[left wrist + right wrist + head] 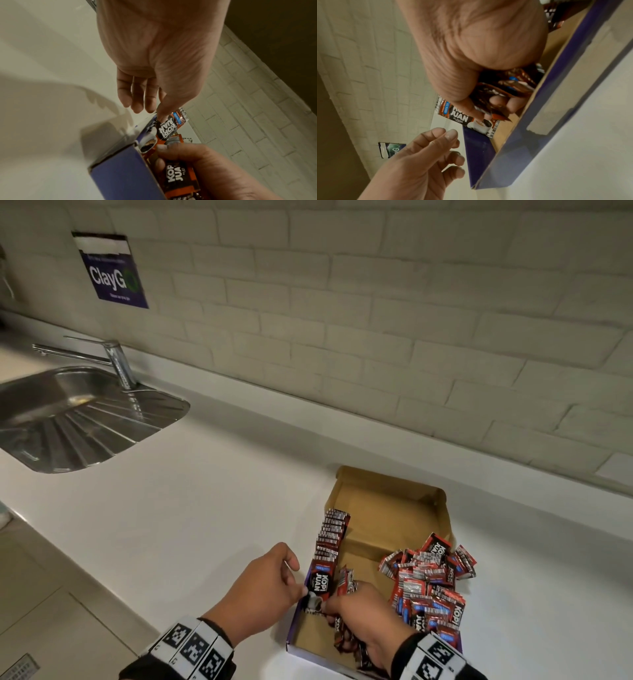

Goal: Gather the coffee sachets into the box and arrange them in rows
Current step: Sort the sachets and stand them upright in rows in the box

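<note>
Head view: one white desk [205, 491] carries everything, with one steel sink [78, 416] and one tap [113, 361] well off to the left, so neither interferes. One open cardboard box [387, 508] sits near the desk's front edge, within reach of both hands, purple outside, bare brown floor showing in its middle. One loose heap of coffee sachets [431, 583] fills the right side of the box and spills over its right wall; too many and too overlapped to count. One row of sachets [330, 537] stands on edge along the left wall, probably leaned there so the wall keeps them upright; individual packs too tight to count reliably. Right hand [363, 621] is low inside the box, fingers curled round a small bundle of sachets [503, 89], number unclear, thumb pressing the front sachet [318, 580] of the row, likely to seat it. Left hand [263, 590] hovers just outside the left wall, fingers loosely bent, its thumb tip touching that same front pack, apparently steadying the row end. One dark poster [113, 270] on the brick wall.
</note>
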